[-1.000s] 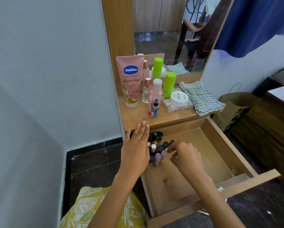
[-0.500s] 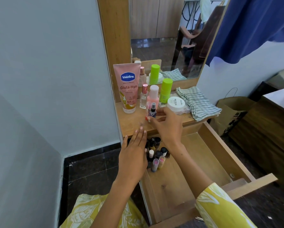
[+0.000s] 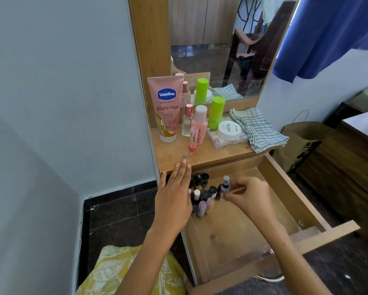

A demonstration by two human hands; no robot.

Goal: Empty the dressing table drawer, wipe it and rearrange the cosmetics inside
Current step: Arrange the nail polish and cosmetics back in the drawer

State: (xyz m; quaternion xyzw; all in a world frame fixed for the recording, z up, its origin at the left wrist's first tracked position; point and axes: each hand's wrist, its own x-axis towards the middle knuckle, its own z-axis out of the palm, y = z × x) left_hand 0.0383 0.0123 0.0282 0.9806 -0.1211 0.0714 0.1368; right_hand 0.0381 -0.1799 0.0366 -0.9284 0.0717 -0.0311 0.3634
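Our right hand (image 3: pixel 248 196) pinches a small spray bottle (image 3: pixel 225 186) beside the little bottles (image 3: pixel 202 194) in the drawer's (image 3: pixel 285 188) back left corner. Our left hand (image 3: pixel 174 199) lies flat with straight fingers at the drawer's left edge.

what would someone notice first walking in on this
Probably the tall pink Vaseline tube standing at the left of the dressing table top, with the bright green bottle to its right by the mirror. Below them, the open drawer holds a cluster of small bottles in its back left corner. The left hand lies flat beside the cluster, while the right hand pinches a small spray bottle at its edge.
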